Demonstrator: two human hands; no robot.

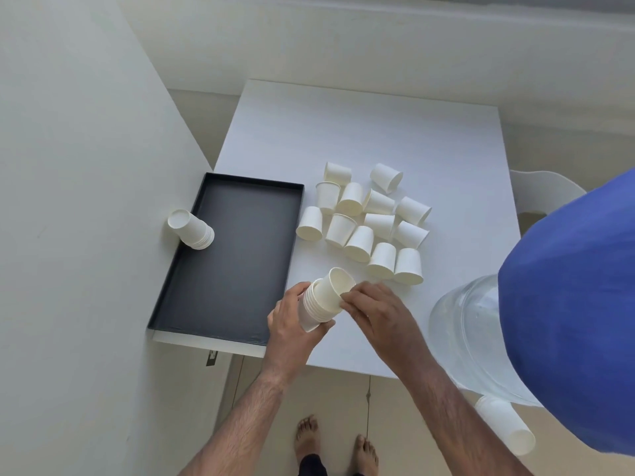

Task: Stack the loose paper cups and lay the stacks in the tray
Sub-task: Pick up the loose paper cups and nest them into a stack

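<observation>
Nesting another cup, the left hand (292, 324) clamps the stack (319, 304) while the right hand (374, 314) pinches the top cup (338, 286), which seemingly needs pressing home next.

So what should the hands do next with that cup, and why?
Probably push the top cup fully down into the stack. The left hand holds the stack, the right hand pinches that cup's side, and it still sticks out tilted. Many loose cups wait on the table.

A clear water jug (464, 338) stands beside the white counter (378, 132); a white chair (543, 190) sits behind it.
</observation>
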